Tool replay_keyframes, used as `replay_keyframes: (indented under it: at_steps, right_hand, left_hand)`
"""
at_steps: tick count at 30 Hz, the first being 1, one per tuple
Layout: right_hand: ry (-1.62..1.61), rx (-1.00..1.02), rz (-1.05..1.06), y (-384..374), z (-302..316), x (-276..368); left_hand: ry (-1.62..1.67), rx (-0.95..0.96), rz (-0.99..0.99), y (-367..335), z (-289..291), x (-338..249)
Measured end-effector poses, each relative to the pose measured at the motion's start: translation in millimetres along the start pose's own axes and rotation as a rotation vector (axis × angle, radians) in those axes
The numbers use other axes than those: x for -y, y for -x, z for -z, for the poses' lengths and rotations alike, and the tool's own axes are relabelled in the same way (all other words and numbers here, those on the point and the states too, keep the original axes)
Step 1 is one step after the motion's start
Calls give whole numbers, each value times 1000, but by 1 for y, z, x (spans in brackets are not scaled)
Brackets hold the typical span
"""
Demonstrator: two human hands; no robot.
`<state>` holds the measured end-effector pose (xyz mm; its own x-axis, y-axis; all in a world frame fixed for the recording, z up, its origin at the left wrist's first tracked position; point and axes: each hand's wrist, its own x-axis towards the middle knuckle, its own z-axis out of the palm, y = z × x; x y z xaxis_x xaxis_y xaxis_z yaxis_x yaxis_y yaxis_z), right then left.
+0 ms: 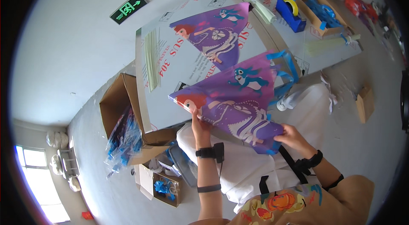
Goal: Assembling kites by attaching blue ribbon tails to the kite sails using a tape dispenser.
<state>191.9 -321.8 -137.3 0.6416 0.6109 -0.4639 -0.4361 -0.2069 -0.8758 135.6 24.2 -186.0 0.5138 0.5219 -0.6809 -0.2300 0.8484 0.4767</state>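
A purple triangular kite (238, 110) of thin sheet, printed with a red-haired figure and a blue animal, is spread above my lap. Blue strips (289, 68) trail from its right side. My left hand (200, 129) grips its lower left edge, thumb on the printed side. At the lower right corner, my right hand (295, 140) pinches the sheet between thumb and fingers. Beyond it, a second kite (215, 40) with the same print lies flat on the metal-topped table (168, 91).
Pale thin sticks lie in bundles, one bundle (152, 61) at the table's left. A blue tape dispenser (291, 20) and a cardboard tray (313, 12) of blue strips sit far right. Left of the table stands a carton (115, 91) of wrapped packages; a smaller box (147, 184) is below.
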Motion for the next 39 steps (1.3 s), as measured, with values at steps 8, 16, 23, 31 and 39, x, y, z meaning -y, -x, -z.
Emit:
replay_keyframes:
  at_steps: [8, 16, 23, 31, 39]
  right_hand:
    - [582, -538, 265, 4, 59, 52]
    - [1131, -489, 994, -10, -44, 123]
    - [1084, -466, 1167, -21, -59, 124]
    - [954, -448, 1160, -19, -56, 125]
    - [814, -414, 1172, -6, -20, 175]
  left_hand:
    - [-512, 209, -207, 8, -34, -35]
    - [-563, 418, -459, 134, -101, 13]
    - [-506, 398, -614, 173, -104, 8]
    - [-507, 396, -625, 190, -105, 6]
    - [-969, -66, -1733, 197, -85, -72]
